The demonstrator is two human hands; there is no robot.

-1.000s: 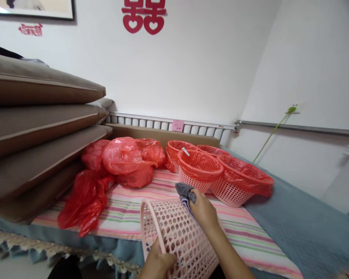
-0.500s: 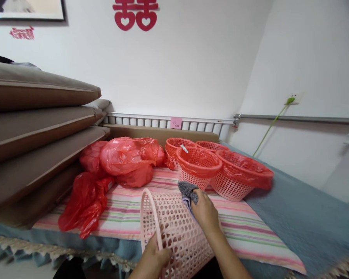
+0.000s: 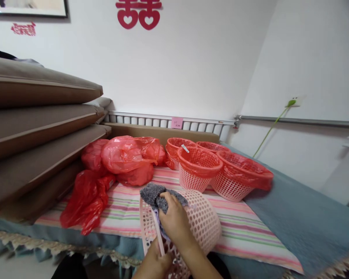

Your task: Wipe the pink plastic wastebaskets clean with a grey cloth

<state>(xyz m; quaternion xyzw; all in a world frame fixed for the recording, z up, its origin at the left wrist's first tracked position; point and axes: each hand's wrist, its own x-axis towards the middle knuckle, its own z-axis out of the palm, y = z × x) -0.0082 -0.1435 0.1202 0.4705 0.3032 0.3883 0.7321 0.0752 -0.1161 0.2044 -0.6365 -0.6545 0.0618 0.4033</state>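
I hold a pale pink perforated plastic basket on its side at the near edge of the bed. My left hand grips its rim from below, fingers curled round the edge. My right hand is closed on a grey cloth and presses it against the top of the rim by the basket's mouth.
Several red-lined baskets stand on the striped sheet behind. Red plastic bags lie to their left. Stacked brown cushions fill the left side. A blue blanket covers the right; a green cable hangs from a wall socket.
My right hand with the grey cloth has moved left from the basket's outer wall to its rim. The basket has turned so that its bottom shows more to the right.
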